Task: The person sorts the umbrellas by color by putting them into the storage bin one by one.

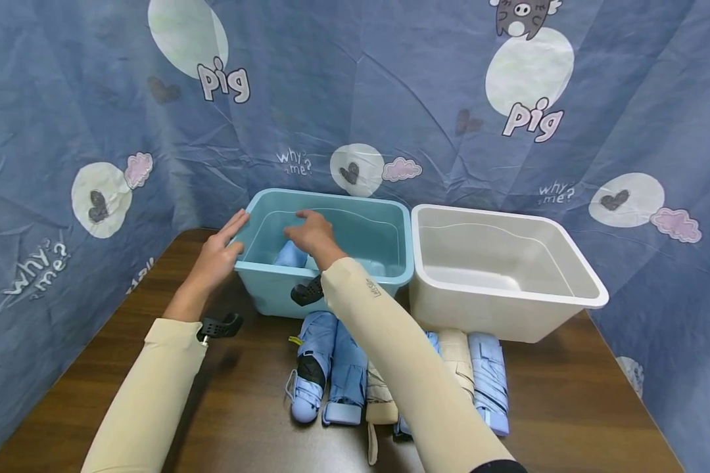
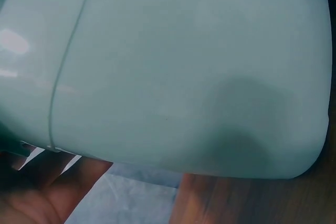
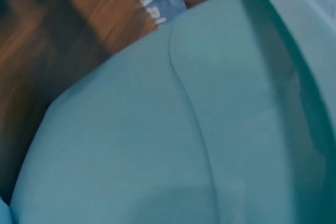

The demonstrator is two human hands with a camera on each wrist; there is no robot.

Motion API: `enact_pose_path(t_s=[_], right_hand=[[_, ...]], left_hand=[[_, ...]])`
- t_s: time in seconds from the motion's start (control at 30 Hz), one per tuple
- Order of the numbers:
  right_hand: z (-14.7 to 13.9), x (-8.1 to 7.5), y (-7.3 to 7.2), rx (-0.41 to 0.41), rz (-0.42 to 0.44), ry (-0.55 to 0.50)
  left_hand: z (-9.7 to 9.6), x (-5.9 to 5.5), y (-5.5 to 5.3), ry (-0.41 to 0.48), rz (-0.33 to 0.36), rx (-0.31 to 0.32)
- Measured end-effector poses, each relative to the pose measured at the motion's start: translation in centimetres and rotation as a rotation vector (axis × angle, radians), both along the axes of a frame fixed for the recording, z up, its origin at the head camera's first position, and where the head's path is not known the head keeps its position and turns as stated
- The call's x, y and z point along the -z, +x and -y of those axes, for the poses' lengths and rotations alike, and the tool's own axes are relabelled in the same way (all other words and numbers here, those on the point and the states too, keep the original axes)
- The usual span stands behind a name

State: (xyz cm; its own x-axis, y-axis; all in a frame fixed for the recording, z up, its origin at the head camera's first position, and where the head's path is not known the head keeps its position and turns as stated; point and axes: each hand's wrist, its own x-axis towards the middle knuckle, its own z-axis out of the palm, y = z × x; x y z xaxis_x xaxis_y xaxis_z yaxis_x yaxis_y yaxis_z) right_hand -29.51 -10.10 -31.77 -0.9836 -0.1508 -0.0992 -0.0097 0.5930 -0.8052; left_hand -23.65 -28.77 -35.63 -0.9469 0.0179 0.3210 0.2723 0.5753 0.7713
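Note:
My left hand (image 1: 215, 253) rests at the left rim of the teal bin (image 1: 325, 289), its fingers fairly straight along the outside. In the left wrist view, the fingers (image 2: 79, 182) show beside the bin's wall. My right hand (image 1: 312, 233) reaches over the front rim into the same bin, fingers loosely spread. Below it, inside the bin, lies a light blue folded umbrella (image 1: 291, 255), partly hidden by the front rim and the hand. The right wrist view holds mostly the bin's outer wall (image 3: 131, 129); the right hand is out of that picture.
A white bin (image 1: 503, 292) stands right of the teal one. In front, several folded umbrellas lie in a row on the wooden table (image 1: 242, 407), among them a blue one (image 1: 313, 368) and a beige one (image 1: 457, 358). My right forearm covers part of the row. Patterned blue cloth (image 1: 307, 85) hangs behind.

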Motion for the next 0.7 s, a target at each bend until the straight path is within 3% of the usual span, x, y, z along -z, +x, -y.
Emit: enact_pose_path(t_s=[0.47,0.7], right_hand=[[-3.9,-0.3,1.8,-0.082,-0.154,-0.178],[-6.3,-0.1,2.8,-0.097,-0.221,-0.220]], left_hand=[[0.0,0.0,0.0,0.025,0.007,-0.004],[-0.4,0.0,-0.1,0.031,-0.010,-0.006]])
